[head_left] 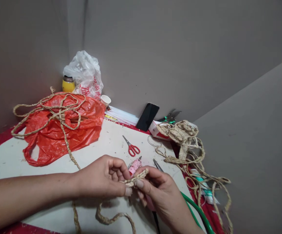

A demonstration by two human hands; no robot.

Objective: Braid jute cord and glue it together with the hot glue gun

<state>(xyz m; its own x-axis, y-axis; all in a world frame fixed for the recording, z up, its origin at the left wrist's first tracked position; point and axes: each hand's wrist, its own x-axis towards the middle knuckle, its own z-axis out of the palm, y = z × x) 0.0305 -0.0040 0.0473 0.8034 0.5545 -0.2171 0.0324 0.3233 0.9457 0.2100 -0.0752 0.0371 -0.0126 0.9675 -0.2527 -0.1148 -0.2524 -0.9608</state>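
Note:
A short folded piece of braided straw cord [141, 175] is held between both hands above the white board. My left hand [104, 177] pinches its left end between thumb and fingers. My right hand [159, 190] grips the other end, with the thumb on top and the doubled tip poking out. Just behind the fingers lies a pink glue gun [135, 165], partly hidden by my right hand. More braided cord [116, 217] loops over the board below, and another length passes under my left forearm.
Red-handled scissors [132, 148] lie beyond the hands. A red plastic bag [87, 130] with coiled cord on it is at left. A black phone [147, 117] leans at the back; tangled cord [183, 133] and a green-handled tool [169, 117] are at right.

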